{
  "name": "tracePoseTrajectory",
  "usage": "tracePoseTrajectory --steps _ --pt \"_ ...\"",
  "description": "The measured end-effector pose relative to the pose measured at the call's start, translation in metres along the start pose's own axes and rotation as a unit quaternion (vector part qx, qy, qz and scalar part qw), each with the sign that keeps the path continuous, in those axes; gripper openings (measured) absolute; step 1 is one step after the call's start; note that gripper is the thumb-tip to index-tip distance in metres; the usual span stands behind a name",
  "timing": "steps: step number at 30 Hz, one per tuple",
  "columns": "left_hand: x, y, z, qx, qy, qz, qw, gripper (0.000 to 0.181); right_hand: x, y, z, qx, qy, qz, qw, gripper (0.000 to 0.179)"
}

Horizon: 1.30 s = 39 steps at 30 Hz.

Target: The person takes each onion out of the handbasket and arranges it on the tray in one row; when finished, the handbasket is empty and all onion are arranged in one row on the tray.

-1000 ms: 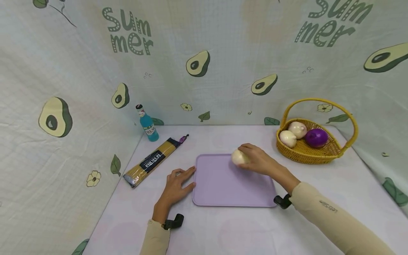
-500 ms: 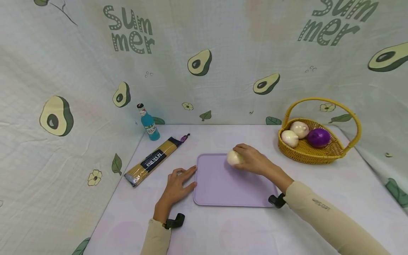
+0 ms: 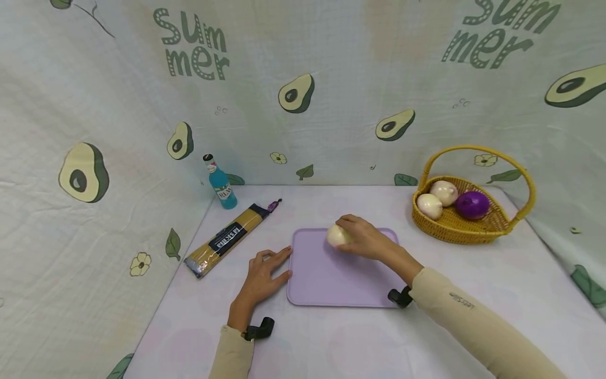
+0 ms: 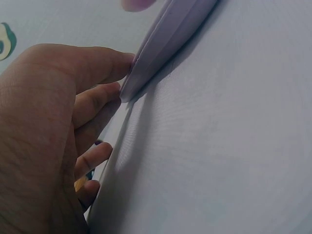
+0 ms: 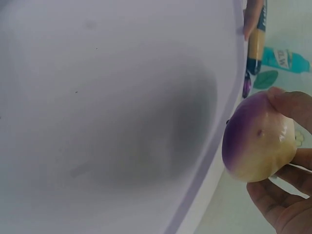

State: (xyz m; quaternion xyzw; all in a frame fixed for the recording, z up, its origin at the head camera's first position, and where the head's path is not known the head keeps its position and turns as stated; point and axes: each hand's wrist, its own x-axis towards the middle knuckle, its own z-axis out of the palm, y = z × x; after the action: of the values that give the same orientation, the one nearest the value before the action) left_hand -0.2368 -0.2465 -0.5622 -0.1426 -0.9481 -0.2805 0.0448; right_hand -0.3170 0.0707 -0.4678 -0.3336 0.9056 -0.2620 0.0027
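Just shifted leftward, away from the basket side and farther in over the lilac tray (image 3: 312, 284), while gripping a purple-and-white vegetable (image 5: 258, 139) in the right hand (image 3: 362, 239), clamped between thumb and curled fingers. Probably in mid-carry, not set down, judging by the soft shadow on the tray below the hand; cannot tell the gap exactly. Needs watching just beyond the hand, close to the tray's far rim. Offers more room nearer than the hand, over the broad bare tray floor.

To the left, note the left hand (image 3: 261, 276), unmoved, touching the tray's left rim with relaxed, parted fingers and holding nothing; perhaps steadying. Limits leftward travel.

Beyond and right of the right hand, see the wicker basket (image 3: 440, 232), near the tray's far right corner, bearing 2 white vegetables (image 3: 429, 206) and 1 purple vegetable (image 3: 472, 205). Beyond and left of the left hand, find a slanted pasta pack (image 3: 227, 239), then 1 blue bottle (image 3: 221, 189) close to the cloth backdrop (image 3: 331, 168), behind the surface's (image 3: 341, 342) far edge.
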Motion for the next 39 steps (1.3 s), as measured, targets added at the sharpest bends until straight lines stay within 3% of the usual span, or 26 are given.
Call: tracePoseTrajectory --steps 23,39 --pt "-0.001 -0.002 0.002 0.003 -0.004 0.002 1.0 0.061 0.014 -0.006 0.027 0.009 -0.012 -0.002 0.9999 0.063" --pt "0.0 -0.001 0.0 0.012 -0.002 0.001 0.9999 0.061 0.032 -0.019 0.04 0.007 -0.015 -0.026 0.9995 0.063"
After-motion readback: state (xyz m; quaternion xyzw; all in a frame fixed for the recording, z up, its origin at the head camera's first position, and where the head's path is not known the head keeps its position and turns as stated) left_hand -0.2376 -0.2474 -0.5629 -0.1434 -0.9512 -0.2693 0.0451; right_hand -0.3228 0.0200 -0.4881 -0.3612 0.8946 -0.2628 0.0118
